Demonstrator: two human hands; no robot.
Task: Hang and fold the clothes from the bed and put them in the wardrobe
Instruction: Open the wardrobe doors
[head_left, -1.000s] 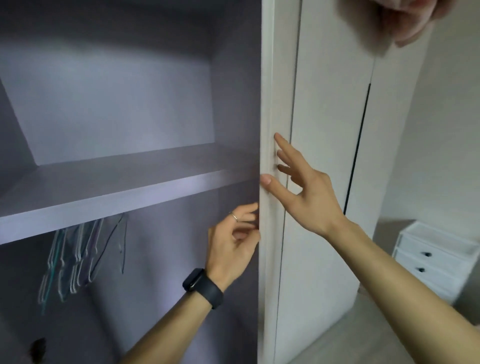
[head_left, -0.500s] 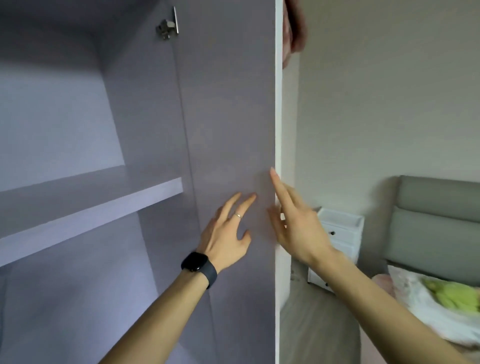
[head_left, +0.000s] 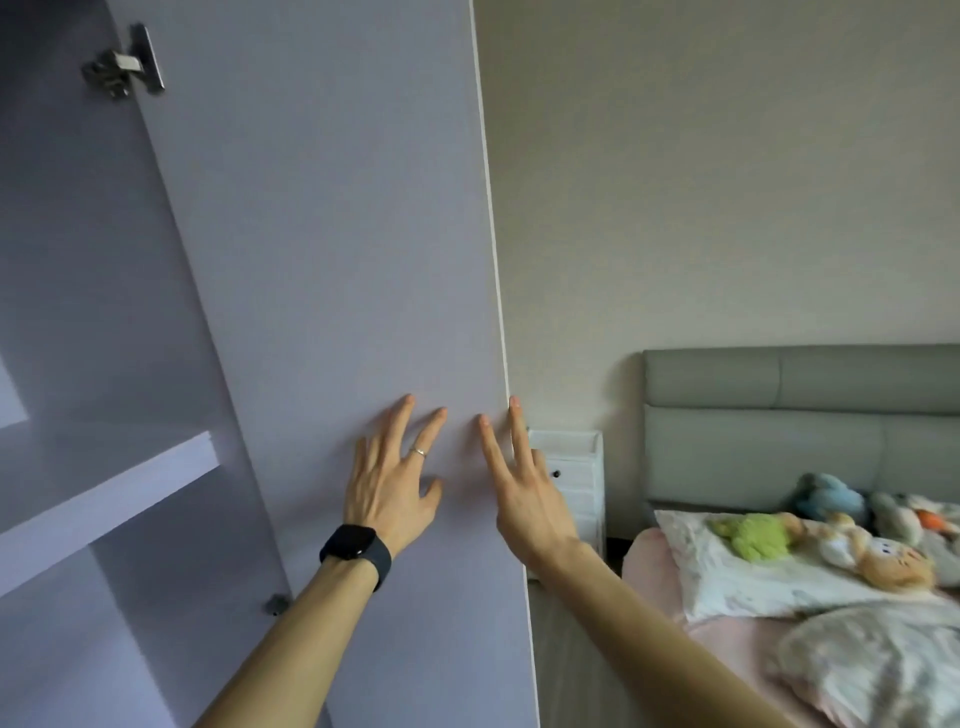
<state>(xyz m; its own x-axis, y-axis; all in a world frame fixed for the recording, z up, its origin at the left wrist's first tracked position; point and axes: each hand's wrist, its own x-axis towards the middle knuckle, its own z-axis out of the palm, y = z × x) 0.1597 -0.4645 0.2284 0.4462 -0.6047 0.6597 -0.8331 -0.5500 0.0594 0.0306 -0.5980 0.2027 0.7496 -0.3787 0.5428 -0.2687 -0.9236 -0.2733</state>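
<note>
Both hands press flat against the wardrobe door.

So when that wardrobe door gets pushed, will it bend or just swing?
Probably swings as one rigid panel: the wardrobe door hangs on a metal hinge. Likely light enough, since the left hand and right hand use only straight fingers.

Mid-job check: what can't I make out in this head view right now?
Head view:
1. Wardrobe inside: only part of a shelf shows; the left edge cuts off the rest.
2. Bed: cut off by the right and bottom edges; clothes cannot be told from bedding.
3. Nightstand: partly behind the door edge and right hand.
</note>
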